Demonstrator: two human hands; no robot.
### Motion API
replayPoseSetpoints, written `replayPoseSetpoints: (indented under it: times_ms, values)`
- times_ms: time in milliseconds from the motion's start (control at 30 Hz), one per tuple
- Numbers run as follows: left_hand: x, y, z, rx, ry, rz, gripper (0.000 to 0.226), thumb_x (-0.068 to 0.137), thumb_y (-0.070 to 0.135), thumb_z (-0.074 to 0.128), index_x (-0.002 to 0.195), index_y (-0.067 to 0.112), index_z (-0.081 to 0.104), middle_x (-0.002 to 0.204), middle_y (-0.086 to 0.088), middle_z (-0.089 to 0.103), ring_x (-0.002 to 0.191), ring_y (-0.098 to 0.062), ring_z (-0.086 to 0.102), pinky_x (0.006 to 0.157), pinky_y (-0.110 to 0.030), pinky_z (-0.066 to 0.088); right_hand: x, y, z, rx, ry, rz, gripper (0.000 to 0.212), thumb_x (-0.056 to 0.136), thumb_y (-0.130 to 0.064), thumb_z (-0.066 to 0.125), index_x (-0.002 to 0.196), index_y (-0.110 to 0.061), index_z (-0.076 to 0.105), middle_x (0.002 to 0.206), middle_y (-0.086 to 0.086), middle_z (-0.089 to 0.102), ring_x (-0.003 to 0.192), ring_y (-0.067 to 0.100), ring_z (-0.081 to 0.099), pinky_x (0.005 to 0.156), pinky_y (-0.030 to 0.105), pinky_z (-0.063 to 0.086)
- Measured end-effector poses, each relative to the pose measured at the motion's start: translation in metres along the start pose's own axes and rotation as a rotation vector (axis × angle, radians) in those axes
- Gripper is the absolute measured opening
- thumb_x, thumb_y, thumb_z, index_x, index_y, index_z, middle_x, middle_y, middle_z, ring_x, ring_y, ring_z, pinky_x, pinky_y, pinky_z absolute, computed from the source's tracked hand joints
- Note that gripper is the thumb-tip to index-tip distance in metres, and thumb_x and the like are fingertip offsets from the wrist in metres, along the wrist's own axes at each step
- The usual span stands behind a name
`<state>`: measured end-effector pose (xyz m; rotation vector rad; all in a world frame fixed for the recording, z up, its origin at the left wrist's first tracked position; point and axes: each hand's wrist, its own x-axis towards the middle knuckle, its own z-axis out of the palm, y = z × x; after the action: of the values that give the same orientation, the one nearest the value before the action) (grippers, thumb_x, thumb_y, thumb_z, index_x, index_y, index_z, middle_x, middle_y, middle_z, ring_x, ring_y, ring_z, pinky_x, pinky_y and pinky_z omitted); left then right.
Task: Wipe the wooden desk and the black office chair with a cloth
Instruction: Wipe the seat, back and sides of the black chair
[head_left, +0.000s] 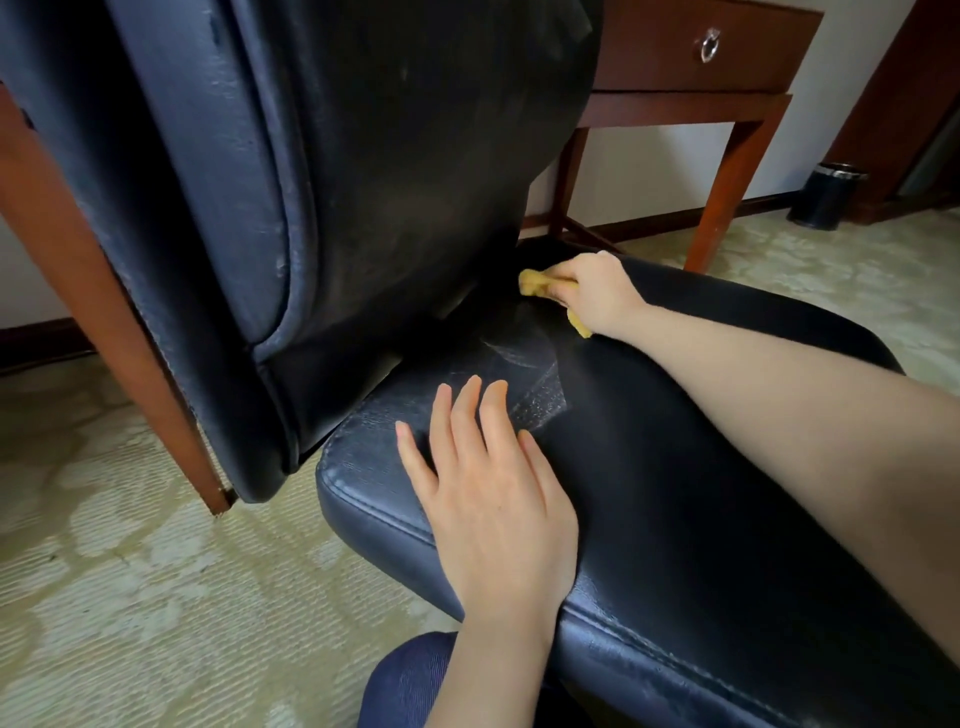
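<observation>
To the left of the black leather office chair (675, 467), a slanted brown wooden leg (104, 312) stands just beside the chair's tall backrest (363, 182). A pale patterned carpet (130, 597) lies under the chair. On the front left part of the chair seat the left grip (493, 493), a bare hand, lies flat with straight, spread fingers and holds nothing. At the back of the seat, near the foot of the backrest, the right grip (592, 293) has its fingers curled around a small crumpled yellow cloth (535, 283) and presses it on the leather. Behind the chair, to the right, stands the brown wooden counter (675, 109) with one drawer and a metal ring handle (709, 45). Farther right of the chair, a black round bin (826, 196) stands on the carpet near the wall.
</observation>
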<state>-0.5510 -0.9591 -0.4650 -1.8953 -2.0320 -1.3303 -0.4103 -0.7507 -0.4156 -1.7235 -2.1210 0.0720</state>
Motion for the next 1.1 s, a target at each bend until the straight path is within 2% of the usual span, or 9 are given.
replayPoseSetpoints:
  times_ms: [133, 267, 367, 467, 533, 700, 833, 933, 1100]
  values:
    - [0.003, -0.002, 0.002, 0.01, 0.007, 0.007, 0.042, 0.09, 0.024, 0.034, 0.124, 0.01, 0.056, 0.131, -0.006, 0.056, 0.133, -0.027, 0.041, 0.114, -0.052, 0.021, 0.02, -0.014, 0.02, -0.143, 0.051, 0.164, 0.034, 0.099, -0.019, 0.042, 0.132, -0.019, 0.052, 0.127, 0.018, 0.049, 0.12, 0.039, 0.041, 0.098, 0.04, 0.035]
    - [0.005, -0.004, 0.002, 0.006, 0.004, -0.001, 0.043, 0.091, 0.025, 0.032, 0.125, 0.01, 0.055, 0.132, -0.006, 0.055, 0.134, -0.027, 0.039, 0.114, -0.051, 0.02, 0.004, -0.01, 0.012, -0.014, -0.001, 0.017, 0.033, 0.098, -0.023, 0.044, 0.127, -0.018, 0.059, 0.123, 0.016, 0.058, 0.115, 0.037, 0.051, 0.097, 0.041, 0.042]
    - [0.006, -0.004, 0.002, -0.007, 0.005, -0.004, 0.043, 0.092, 0.026, 0.031, 0.125, 0.01, 0.054, 0.132, -0.006, 0.054, 0.134, -0.026, 0.039, 0.114, -0.05, 0.02, -0.033, -0.01, -0.004, 0.146, -0.092, -0.204, 0.029, 0.096, -0.027, 0.047, 0.116, -0.019, 0.068, 0.096, 0.006, 0.07, 0.089, 0.023, 0.066, 0.078, 0.011, 0.044]
    - [0.006, -0.005, 0.003, -0.019, 0.012, -0.015, 0.043, 0.092, 0.026, 0.031, 0.125, 0.01, 0.054, 0.132, -0.006, 0.054, 0.134, -0.026, 0.039, 0.115, -0.049, 0.019, -0.073, -0.012, -0.012, 0.162, -0.092, -0.349, 0.025, 0.095, -0.013, 0.054, 0.116, -0.019, 0.067, 0.096, -0.02, 0.059, 0.092, -0.008, 0.05, 0.08, -0.003, 0.029]
    - [0.005, -0.005, 0.002, -0.03, 0.01, -0.021, 0.044, 0.092, 0.026, 0.03, 0.126, 0.01, 0.053, 0.133, -0.005, 0.054, 0.135, -0.025, 0.037, 0.115, -0.049, 0.018, -0.096, -0.009, -0.016, 0.157, -0.119, -0.357, 0.027, 0.094, -0.014, 0.056, 0.118, -0.022, 0.065, 0.106, -0.013, 0.06, 0.092, -0.004, 0.043, 0.086, 0.0, 0.028]
    - [0.007, -0.006, 0.001, -0.046, 0.002, -0.028, 0.047, 0.092, 0.028, 0.025, 0.126, 0.011, 0.053, 0.133, -0.005, 0.053, 0.135, -0.024, 0.036, 0.116, -0.046, 0.015, -0.145, -0.01, -0.03, 0.229, -0.195, -0.405, 0.028, 0.091, -0.011, 0.061, 0.116, -0.023, 0.066, 0.111, -0.005, 0.063, 0.097, 0.015, 0.05, 0.092, 0.021, 0.038]
    - [0.007, -0.006, -0.001, -0.065, 0.006, -0.033, 0.047, 0.092, 0.028, 0.025, 0.126, 0.011, 0.052, 0.132, -0.004, 0.053, 0.135, -0.023, 0.037, 0.116, -0.045, 0.015, -0.175, -0.009, -0.039, 0.28, -0.244, -0.497, 0.03, 0.089, -0.016, 0.061, 0.118, -0.026, 0.065, 0.11, -0.007, 0.062, 0.098, 0.009, 0.048, 0.092, 0.019, 0.039]
    - [0.007, -0.006, -0.002, -0.083, 0.018, -0.034, 0.046, 0.092, 0.027, 0.026, 0.125, 0.01, 0.052, 0.131, -0.004, 0.053, 0.134, -0.023, 0.038, 0.116, -0.046, 0.016, -0.177, -0.008, -0.039, 0.232, -0.204, -0.606, 0.031, 0.088, -0.018, 0.059, 0.118, -0.023, 0.065, 0.108, -0.006, 0.062, 0.094, 0.004, 0.045, 0.09, 0.018, 0.04]
    - [0.008, -0.006, 0.0, -0.096, 0.028, -0.035, 0.045, 0.092, 0.027, 0.027, 0.125, 0.01, 0.052, 0.132, -0.005, 0.053, 0.134, -0.023, 0.038, 0.115, -0.046, 0.017, -0.136, -0.007, -0.027, 0.075, -0.059, -0.701, 0.028, 0.086, -0.01, 0.064, 0.113, -0.012, 0.069, 0.104, 0.003, 0.067, 0.084, 0.022, 0.054, 0.083, 0.028, 0.043]
